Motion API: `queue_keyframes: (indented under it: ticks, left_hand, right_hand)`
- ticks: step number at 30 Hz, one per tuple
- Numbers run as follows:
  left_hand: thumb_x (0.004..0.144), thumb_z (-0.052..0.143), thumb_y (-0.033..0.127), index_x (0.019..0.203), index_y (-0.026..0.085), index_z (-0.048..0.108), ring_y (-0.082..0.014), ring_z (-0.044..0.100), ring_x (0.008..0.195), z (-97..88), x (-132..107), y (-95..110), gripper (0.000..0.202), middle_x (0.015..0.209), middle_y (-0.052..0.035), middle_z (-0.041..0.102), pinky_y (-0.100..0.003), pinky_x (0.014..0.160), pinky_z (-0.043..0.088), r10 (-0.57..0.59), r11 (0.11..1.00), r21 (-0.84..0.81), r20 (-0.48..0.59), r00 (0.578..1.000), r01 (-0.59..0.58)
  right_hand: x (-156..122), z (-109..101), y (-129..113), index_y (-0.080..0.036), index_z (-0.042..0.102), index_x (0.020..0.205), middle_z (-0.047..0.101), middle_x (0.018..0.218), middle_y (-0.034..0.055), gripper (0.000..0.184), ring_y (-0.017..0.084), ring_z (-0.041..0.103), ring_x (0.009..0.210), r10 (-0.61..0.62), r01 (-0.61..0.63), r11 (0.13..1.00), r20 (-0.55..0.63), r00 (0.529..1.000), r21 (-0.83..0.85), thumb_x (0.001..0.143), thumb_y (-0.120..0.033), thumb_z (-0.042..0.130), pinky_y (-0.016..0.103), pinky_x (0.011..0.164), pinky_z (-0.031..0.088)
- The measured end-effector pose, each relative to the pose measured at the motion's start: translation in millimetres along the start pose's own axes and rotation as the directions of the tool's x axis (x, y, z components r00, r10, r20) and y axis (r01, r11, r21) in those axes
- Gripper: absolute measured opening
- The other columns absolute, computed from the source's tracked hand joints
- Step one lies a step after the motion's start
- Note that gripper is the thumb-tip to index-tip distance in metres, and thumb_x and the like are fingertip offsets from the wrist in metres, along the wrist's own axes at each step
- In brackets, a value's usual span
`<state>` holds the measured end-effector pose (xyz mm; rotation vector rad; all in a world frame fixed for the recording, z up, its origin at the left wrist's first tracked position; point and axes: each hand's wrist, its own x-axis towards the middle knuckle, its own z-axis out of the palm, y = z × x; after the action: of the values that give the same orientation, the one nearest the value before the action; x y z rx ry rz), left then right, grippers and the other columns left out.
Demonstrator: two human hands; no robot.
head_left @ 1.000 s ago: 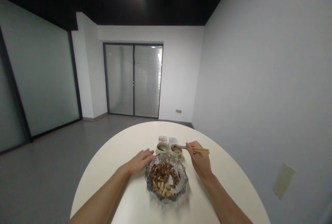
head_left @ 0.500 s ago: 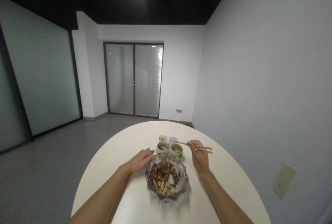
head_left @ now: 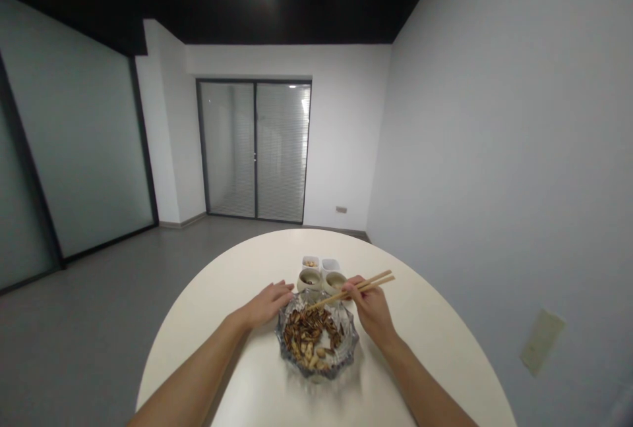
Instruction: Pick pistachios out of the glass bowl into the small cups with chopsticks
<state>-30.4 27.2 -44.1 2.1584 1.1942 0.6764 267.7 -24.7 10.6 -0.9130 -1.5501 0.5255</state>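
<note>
In front of me stands a scalloped clear glass bowl (head_left: 349, 354). It holds brown, striped, seed-like pieces (head_left: 304, 328) and some paler nut-like pieces (head_left: 314, 353) toward the near side. My left hand (head_left: 270, 302) rests palm down with fingers stretched out, its fingertips by the bowl's left rim. A pair of wooden chopsticks (head_left: 368, 283) is gripped in my right hand (head_left: 372, 308), above the bowl's right rim. Their tips reach over the dark pieces at the far side; whether they pinch anything is too small to tell.
Behind the glass bowl are two small pale round cups, the left cup (head_left: 303, 283) with dark bits inside and the right cup (head_left: 333, 280) partly covered by my hand. Farther back, a white dish (head_left: 310, 257) holds pale pieces beside another white dish (head_left: 330, 265). A round cream table (head_left: 237, 374) carries everything.
My right hand has moved left and nearer, bringing the chopstick tips from the back right white dish to over the glass bowl. The left hand stays in place.
</note>
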Motion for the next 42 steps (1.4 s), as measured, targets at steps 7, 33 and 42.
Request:
queue_keyframes:
  ticks: [7,33,42]
  left_hand:
    - [0.100,0.039,0.078,0.137,0.024,0.073,-0.0386,0.034,0.158,-1.4,-0.7,2.1,0.073,0.162,-0.0103,0.054,-0.059,0.133,0.013,0.009,1.000,-0.001,0.006,1.000,-0.009]
    - [0.099,0.040,0.078,0.137,0.027,0.072,-0.0377,0.035,0.158,-1.0,-1.0,2.3,0.072,0.161,-0.0087,0.055,-0.057,0.133,0.014,0.010,1.000,-0.006,-0.005,1.000,-0.010]
    - [0.100,0.038,0.077,0.136,0.026,0.073,-0.0381,0.034,0.158,-2.1,-1.6,4.9,0.072,0.163,-0.0098,0.053,-0.059,0.133,0.014,0.004,1.000,0.010,0.013,1.000,-0.004]
  right_hand:
    - [-1.6,5.2,-3.2,-0.024,0.074,0.072,0.075,0.064,0.0058,0.054,0.026,0.074,0.061,0.027,-0.026,0.999,0.036,0.999,-0.027,0.090,-0.074,0.063,0.034,0.059,0.063]
    - [1.8,-5.7,-2.3,-0.022,0.077,0.077,0.076,0.065,0.0058,0.052,0.024,0.073,0.060,-0.071,0.068,0.997,-0.138,0.988,-0.030,0.093,-0.070,0.064,0.033,0.059,0.061]
    - [22.0,-19.2,33.5,-0.019,0.076,0.081,0.078,0.073,0.0079,0.054,0.025,0.075,0.068,-0.135,0.100,0.989,-0.369,0.919,-0.113,0.094,-0.070,0.064,0.037,0.068,0.062]
